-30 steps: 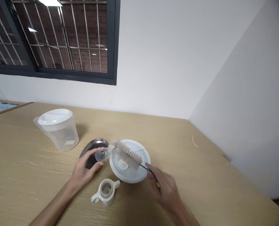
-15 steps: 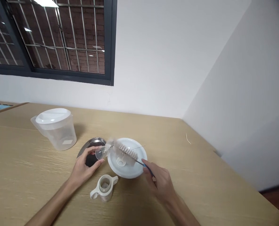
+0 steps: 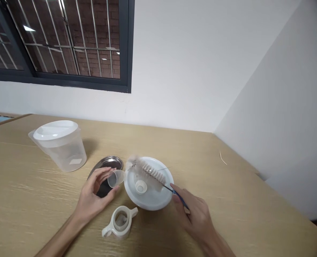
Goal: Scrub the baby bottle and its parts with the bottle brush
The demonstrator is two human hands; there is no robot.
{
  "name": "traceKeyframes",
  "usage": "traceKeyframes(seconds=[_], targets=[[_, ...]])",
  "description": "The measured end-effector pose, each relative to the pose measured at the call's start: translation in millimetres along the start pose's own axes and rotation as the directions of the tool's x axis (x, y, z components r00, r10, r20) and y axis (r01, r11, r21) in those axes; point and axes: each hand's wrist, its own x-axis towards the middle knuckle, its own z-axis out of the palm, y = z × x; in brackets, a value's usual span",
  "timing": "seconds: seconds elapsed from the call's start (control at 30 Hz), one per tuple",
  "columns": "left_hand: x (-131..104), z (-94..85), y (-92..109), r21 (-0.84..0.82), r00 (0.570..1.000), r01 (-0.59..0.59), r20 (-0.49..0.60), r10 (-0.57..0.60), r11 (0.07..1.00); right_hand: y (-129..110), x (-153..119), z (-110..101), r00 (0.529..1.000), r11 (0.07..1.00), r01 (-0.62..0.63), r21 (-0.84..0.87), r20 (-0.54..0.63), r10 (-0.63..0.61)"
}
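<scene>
My left hand (image 3: 98,189) grips a small clear plastic cup (image 3: 116,178), tilted so its round opening faces me, above a round metal tray (image 3: 106,164). In my right hand (image 3: 194,210) is the blue handle of a bottle brush (image 3: 153,173) with white bristles. The brush slants over a white plate (image 3: 150,201), its tufted tip beside the far end of the cup. On the plate sits a small white ring-shaped piece (image 3: 141,187). Nearer to me stands a two-handled white cup (image 3: 120,223) with something pale inside.
A translucent lidded pitcher (image 3: 64,150) stands at the left on the wooden table (image 3: 180,146). A thin pale strip (image 3: 222,157) lies toward the right. Behind the table are a white wall (image 3: 174,71) and a barred window (image 3: 75,43).
The brush has drawn slightly to the right with my right hand, and its tip has come away from the cup. The whole view has shifted slightly.
</scene>
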Motion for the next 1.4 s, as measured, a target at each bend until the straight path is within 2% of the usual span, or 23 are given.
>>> traceKeyframes(seconds=[0.27,0.43,0.53,0.63,0.77,0.93,1.03,1.2,1.4], targets=[[-2,0.1,2,-0.008,1.0,0.006,-0.007,-0.006,1.0,-9,-9,9,0.994,1.0,0.015,0.028,0.111,-0.018],[-2,-2.4,8,0.09,0.999,0.005,-0.054,0.0,0.996,-6,-6,9,0.997,1.0,0.0,0.003,0.077,0.0],[-2,-2.2,8,0.045,0.997,0.017,-0.081,-0.013,0.999,-7,-1,6,0.999,1.0,-0.003,0.016,0.038,0.002],[0,-1.2,7,-0.057,0.996,0.061,-0.066,-0.065,0.997,-11,2,4,0.996,0.996,-0.077,0.055,0.042,0.074],[2,-1.3,6,-0.128,0.996,0.073,-0.04,-0.079,0.989,-15,2,2,0.964,0.968,-0.233,0.096,0.154,0.217],[3,-6.8,5,-0.024,0.997,0.056,-0.056,-0.057,0.998,-14,1,1,0.924,0.932,-0.328,0.151,0.259,0.283],[5,-10.7,7,-0.013,0.998,0.064,-0.018,-0.064,0.998,-11,2,-1,0.891,0.916,-0.374,0.144,0.329,0.312],[7,-13.8,11,-0.168,0.992,0.079,0.109,-0.061,0.983,-4,4,-6,0.838,0.885,-0.435,0.165,0.434,0.331],[4,-11.0,15,-0.198,0.961,0.081,0.274,-0.024,0.977,-3,5,-8,0.828,0.843,-0.46,0.279,0.477,0.294]])
